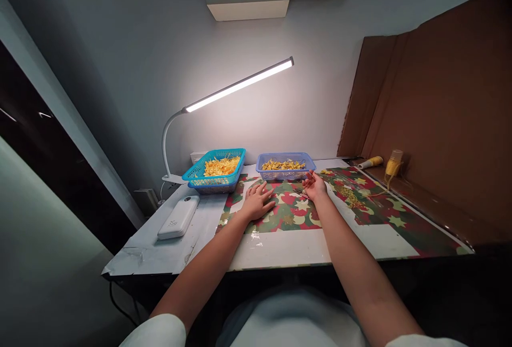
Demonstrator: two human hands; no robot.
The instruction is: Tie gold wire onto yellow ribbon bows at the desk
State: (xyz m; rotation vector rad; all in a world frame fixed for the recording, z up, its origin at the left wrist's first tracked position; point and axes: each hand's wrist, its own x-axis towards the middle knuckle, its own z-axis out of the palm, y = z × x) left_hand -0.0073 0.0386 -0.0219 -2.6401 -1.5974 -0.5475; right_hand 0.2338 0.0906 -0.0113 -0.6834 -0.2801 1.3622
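Observation:
My left hand [259, 201] lies palm down on the camouflage-patterned sheet [286, 223], its fingers spread and nothing held. To its right, my right hand [314, 185] is turned partly palm up with fingers curled, close to the front right corner of a purple-blue basket [262, 171]. A thin dark metal tool [301, 193] shows at the left side of this hand; whether it is gripped or lies on the sheet is unclear. Yellow and brown stringy pieces [283, 165] fill the basket. Anything between the curled fingers is too small to name.
A turquoise basket [194, 176] of yellow pieces [222, 166] is stacked at the left, behind a white power bank [179, 218]. A lit lamp [240, 85] arches above. Yellow strands [350, 198], a thread spool [393, 166] and a cardboard panel [440, 118] are at the right.

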